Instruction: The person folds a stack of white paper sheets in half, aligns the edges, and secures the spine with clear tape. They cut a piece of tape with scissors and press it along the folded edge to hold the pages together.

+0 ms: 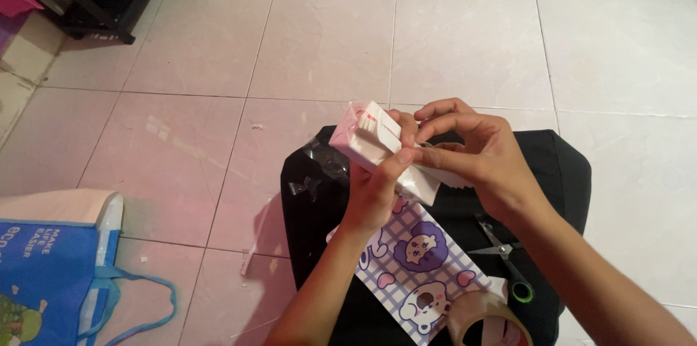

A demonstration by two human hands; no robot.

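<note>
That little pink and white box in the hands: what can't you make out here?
- Pink and white box, head view: its far end is hidden by both hands' fingers.
- Tape roll: cut off by the bottom edge.
- Scissors: partly hidden by the right forearm.
- Blue bag: cut off at the left edge.

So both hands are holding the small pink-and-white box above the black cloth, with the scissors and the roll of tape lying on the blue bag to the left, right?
Not quite. The head view shows the scissors and the roll of tape lying on the black cloth, not on the blue bag, which sits apart at the left. The rest holds: the left hand and right hand both hold the small pink-and-white box above the cloth.
</note>
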